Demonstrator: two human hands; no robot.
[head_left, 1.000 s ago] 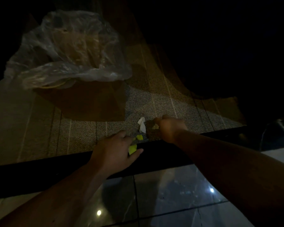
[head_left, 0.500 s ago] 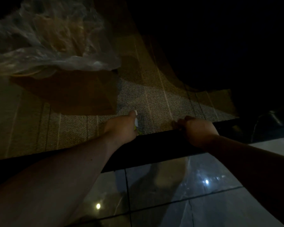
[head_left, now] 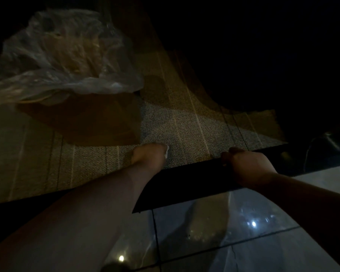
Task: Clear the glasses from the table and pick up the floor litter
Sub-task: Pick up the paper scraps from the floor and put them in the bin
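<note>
Small white crumpled paper scrap [head_left: 166, 151], mostly hidden in closed left hand [head_left: 148, 156], above rug's dark near edge.

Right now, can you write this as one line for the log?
left hand: shut on paper scrap | right hand: fisted at rug edge | bag: upper left

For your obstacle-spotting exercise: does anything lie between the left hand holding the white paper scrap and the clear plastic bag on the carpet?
Nothing visible does. Only bare striped carpet lies between the left hand, closed on the white paper scrap, and the clear plastic bag.
</note>
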